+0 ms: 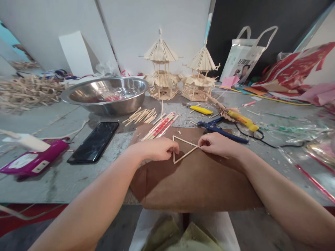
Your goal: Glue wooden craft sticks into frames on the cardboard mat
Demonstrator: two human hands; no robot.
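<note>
On the brown board (199,188) in front of me lies a triangle of thin wooden sticks (186,154). My left hand (163,148) is closed at its left side, fingertips pinching the upright stick. At the pointed right corner, my right hand (216,144) pinches the stick ends between thumb and fingers. Just beyond my left hand, chopsticks in red-and-white paper (162,126) lie on the board's far edge. A pile of short bare sticks (141,115) sits farther back. Blue-handled cutters (222,132) rest beyond my right hand.
Two stick-built pagoda models (162,82) stand at the back. A steel basin (104,108) is left of them, with a black phone (94,143) and a purple power strip (36,158) nearer. A yellow cutter knife (201,110) and a yellow-handled soldering iron (243,120) lie right.
</note>
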